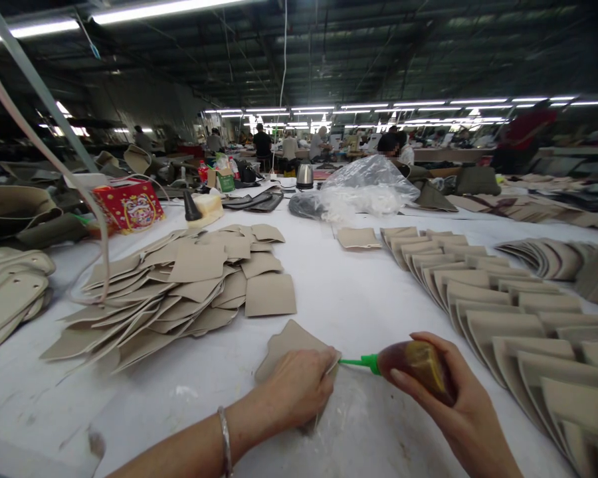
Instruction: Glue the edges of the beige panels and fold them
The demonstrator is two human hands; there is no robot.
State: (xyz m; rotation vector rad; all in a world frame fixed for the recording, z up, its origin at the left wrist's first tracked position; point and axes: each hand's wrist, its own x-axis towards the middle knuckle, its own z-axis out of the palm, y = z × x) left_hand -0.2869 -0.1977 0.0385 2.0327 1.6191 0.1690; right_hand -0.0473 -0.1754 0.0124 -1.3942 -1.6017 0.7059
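Observation:
My left hand (299, 382), with a silver bracelet at the wrist, is closed on a beige leather-like piece (289, 342) just above the table. The hand covers much of that piece. In my right hand (458, 398) is a squeeze bottle (413, 365) of amber-brown liquid, lying on its side with the fingers wrapped round it. Its thin green nozzle (359, 362) points left, and the tip meets the right edge of the piece by my left fingers. Whether liquid comes out cannot be made out.
A loose pile of beige pieces (199, 265) lies at left, and overlapping rows of folded ones (508, 318) run along the right. Behind stand a red box (129, 204), a black cone (191, 206), crumpled clear plastic (363, 189) and a kettle (305, 176). A hose (87, 192) hangs at left.

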